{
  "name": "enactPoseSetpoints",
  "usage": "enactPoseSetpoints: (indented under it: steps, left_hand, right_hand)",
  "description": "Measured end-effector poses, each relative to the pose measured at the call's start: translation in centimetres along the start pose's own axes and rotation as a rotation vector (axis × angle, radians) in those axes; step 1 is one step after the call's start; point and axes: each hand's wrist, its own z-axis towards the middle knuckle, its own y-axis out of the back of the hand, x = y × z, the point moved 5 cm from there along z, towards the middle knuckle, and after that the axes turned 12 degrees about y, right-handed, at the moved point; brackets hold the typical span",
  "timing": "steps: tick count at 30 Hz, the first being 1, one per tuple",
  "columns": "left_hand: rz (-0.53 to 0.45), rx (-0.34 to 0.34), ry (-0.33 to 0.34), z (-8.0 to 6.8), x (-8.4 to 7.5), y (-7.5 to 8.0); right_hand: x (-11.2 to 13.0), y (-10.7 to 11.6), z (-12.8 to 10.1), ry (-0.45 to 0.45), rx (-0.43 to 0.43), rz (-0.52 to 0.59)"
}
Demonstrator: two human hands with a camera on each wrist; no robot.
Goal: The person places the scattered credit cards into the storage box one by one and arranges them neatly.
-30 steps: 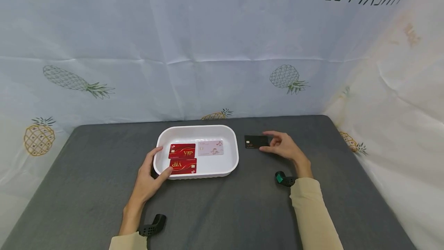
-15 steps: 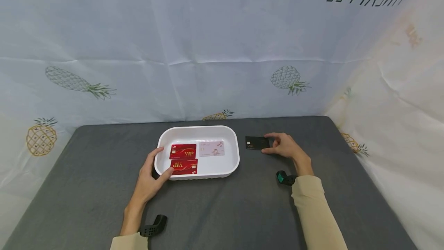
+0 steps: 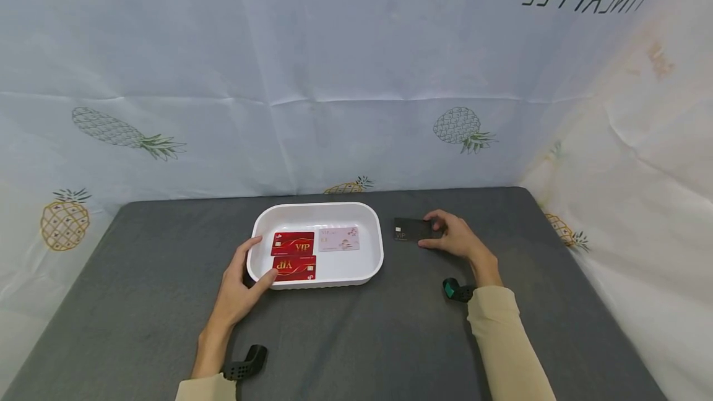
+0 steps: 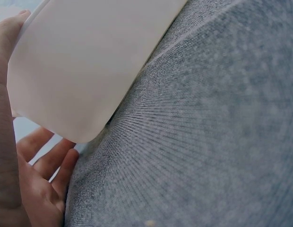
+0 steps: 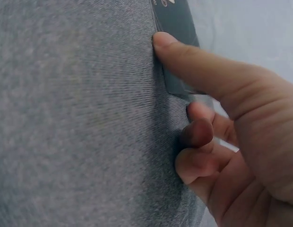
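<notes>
My left hand (image 3: 236,286) grips the left end of a white plastic tray (image 3: 351,277), its thumb over the front rim and a finger at the left rim. In the left wrist view, fingers (image 4: 64,165) curl by the tray's outer wall (image 4: 90,71). Inside lie two red VIP cards, one behind (image 3: 292,242) and one in front (image 3: 298,268), and a pale pink card (image 3: 340,239). Right of the tray, my right hand (image 3: 453,235) pinches the right part of a black VIP card (image 3: 409,229). The right wrist view shows the thumb (image 5: 193,61) on the black card's (image 5: 177,23) edge.
A dark grey cloth covers the table (image 3: 356,339). Behind it hangs a white curtain (image 3: 334,141) with pineapple prints, which continues along the right side. Black straps with camera mounts sit at both wrists.
The black card's face looks greyer than before, as if its angle to the light has shifted slightly. Both hands and the tray stay almost where they were.
</notes>
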Motion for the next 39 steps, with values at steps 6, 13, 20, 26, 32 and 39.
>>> enactPoseSetpoints:
  steps: [6,13,20,26,32,39]
  left_hand:
    - [0.002,0.000,-0.002,-0.02,-0.09,0.05]
    - [0.019,0.000,0.015,0.00,0.03,0.07]
    - [0.040,-0.008,0.021,0.05,0.11,0.03]
    - [0.045,-0.007,0.032,0.00,0.11,0.03]
    - [0.040,-0.007,0.029,0.00,0.05,0.01]
    - [0.039,-0.006,0.026,0.02,0.15,0.00]
  right_hand:
    - [0.04,-0.11,-0.05,0.050,-0.025,0.029]
    - [0.02,-0.51,-0.04,0.085,-0.007,0.028]
    - [0.21,-0.55,0.01,0.091,0.023,0.023]
    - [0.45,-0.42,0.06,0.068,0.022,0.064]
    - [0.36,-0.28,0.07,0.032,0.031,0.097]
    - [0.25,-0.26,0.13,0.048,0.029,0.070]
